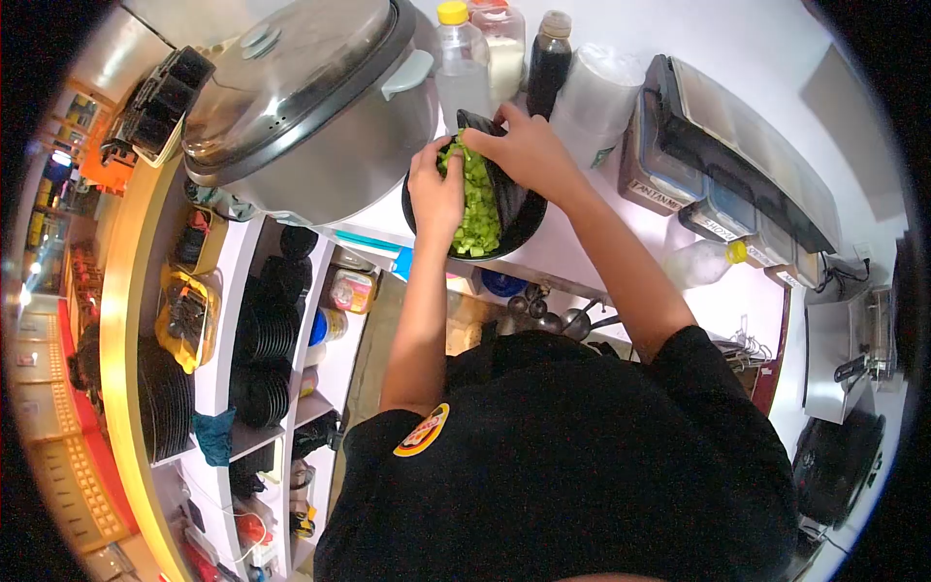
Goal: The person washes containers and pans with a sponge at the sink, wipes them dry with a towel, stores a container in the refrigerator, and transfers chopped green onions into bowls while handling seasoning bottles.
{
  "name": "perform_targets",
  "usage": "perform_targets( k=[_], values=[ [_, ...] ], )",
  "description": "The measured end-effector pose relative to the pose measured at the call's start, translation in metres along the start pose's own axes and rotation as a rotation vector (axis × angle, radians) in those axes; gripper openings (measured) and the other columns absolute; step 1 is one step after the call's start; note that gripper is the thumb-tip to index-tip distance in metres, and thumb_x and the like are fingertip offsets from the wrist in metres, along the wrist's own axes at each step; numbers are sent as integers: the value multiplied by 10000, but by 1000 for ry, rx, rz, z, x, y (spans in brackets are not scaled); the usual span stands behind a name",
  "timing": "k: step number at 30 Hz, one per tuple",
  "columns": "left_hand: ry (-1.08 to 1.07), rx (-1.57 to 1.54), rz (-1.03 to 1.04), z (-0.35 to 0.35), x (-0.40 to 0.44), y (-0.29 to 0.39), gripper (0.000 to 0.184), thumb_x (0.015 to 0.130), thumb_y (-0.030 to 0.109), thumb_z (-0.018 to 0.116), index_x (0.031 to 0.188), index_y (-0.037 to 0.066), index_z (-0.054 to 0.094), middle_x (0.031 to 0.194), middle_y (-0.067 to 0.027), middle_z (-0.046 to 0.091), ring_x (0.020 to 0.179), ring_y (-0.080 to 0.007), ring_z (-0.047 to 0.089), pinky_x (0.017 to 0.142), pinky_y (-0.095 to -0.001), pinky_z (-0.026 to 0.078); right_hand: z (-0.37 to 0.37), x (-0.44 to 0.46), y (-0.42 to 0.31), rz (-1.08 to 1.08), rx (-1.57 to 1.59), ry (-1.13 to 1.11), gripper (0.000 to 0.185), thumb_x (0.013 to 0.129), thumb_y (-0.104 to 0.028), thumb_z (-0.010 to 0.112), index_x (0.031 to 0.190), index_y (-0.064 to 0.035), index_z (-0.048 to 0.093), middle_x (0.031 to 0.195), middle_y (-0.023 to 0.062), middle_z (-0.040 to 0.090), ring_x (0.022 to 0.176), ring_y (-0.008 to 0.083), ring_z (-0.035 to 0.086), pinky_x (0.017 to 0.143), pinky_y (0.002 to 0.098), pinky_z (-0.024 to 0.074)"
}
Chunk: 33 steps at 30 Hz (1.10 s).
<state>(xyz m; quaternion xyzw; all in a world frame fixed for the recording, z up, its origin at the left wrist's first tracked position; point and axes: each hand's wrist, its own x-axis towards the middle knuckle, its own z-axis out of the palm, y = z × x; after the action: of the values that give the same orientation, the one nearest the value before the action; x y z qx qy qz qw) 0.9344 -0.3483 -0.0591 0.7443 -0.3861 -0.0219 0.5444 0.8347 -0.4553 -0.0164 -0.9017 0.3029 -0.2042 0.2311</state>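
Observation:
A round black bowl [530, 225] sits at the counter's edge, with chopped green vegetables [477, 209] along its left side. A dark ridged piece [502, 184] stands tilted in the bowl beside the greens; its exact kind is unclear. My left hand [436, 194] is curled over the bowl's left rim, thumb on the inner side against the greens. From the right, my right hand [529, 150] pinches the upper edge of the ridged piece, with the thumb reaching toward the greens. The far side of the bowl is partly hidden by both hands.
A large rice cooker [310, 107] stands close on the left. Behind the bowl are a yellow-capped bottle [463, 68], a dark sauce bottle [550, 63] and stacked clear plastic cups [596, 92]. Labelled containers [664, 170] line the right; shelves with black plates [262, 330] fill the lower left.

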Motion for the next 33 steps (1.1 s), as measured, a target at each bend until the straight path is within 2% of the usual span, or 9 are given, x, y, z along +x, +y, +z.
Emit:
perform_targets(
  k=[3,5,10,14,17,20,23,27,33],
  values=[
    [-53,-88,153,1,6,-2,317,797,156,568,1083,20,556,1102,-200,536,1030,-358,510,907,-388,387,12,10,10,-29,-180,6,170,823,-341,510,962,-326,608,995,134,549,814,384,550,720,397,462],
    [-92,-87,282,4,11,-5,358,744,110,614,1083,18,547,1092,-185,537,1043,-353,499,909,-395,382,24,17,21,-49,-286,56,170,821,-316,513,961,-334,607,1018,122,543,819,386,541,726,397,463],
    [-243,90,336,1,10,-4,341,694,114,659,1015,31,580,1043,-133,555,988,-330,516,867,-404,399,-1,10,8,-158,-341,102,189,807,-284,532,981,-294,602,1044,118,536,847,368,534,734,393,465],
    [-333,94,364,-17,4,-3,275,697,129,661,960,58,627,1006,-119,577,967,-316,530,861,-390,407,-52,-10,-18,-133,-158,41,422,755,-510,542,1065,-229,600,1052,182,557,845,411,558,758,452,484],
    [-290,71,378,-21,8,1,233,708,135,655,932,74,649,980,-111,594,957,-307,537,858,-381,411,-49,-4,7,-270,-89,80,292,770,-456,542,1011,-307,609,987,180,566,860,398,559,729,432,491],
    [-206,-25,356,-16,18,21,218,709,86,647,922,44,639,971,-126,598,950,-321,541,867,-386,410,-49,-1,12,-293,-128,101,352,760,-485,548,1008,-245,614,986,180,572,846,389,565,730,420,491],
    [-190,-140,417,5,29,37,256,676,39,659,920,-8,598,953,-165,585,959,-359,533,880,-405,411,-48,-1,4,-151,-93,6,451,742,-512,556,1021,-162,603,984,202,570,851,389,559,762,429,473],
    [-414,-126,333,42,26,8,413,634,88,683,1018,7,554,960,-193,578,955,-386,526,845,-413,451,-38,3,10,-68,-4,118,572,714,-540,566,1027,-61,585,964,236,566,895,404,544,805,430,455],
    [-517,103,437,11,15,27,257,670,85,653,911,3,620,933,-171,607,913,-347,556,808,-406,459,-58,-10,-10,50,98,155,568,705,-503,598,1047,-50,570,960,222,559,928,369,539,821,403,438]
  ],
)
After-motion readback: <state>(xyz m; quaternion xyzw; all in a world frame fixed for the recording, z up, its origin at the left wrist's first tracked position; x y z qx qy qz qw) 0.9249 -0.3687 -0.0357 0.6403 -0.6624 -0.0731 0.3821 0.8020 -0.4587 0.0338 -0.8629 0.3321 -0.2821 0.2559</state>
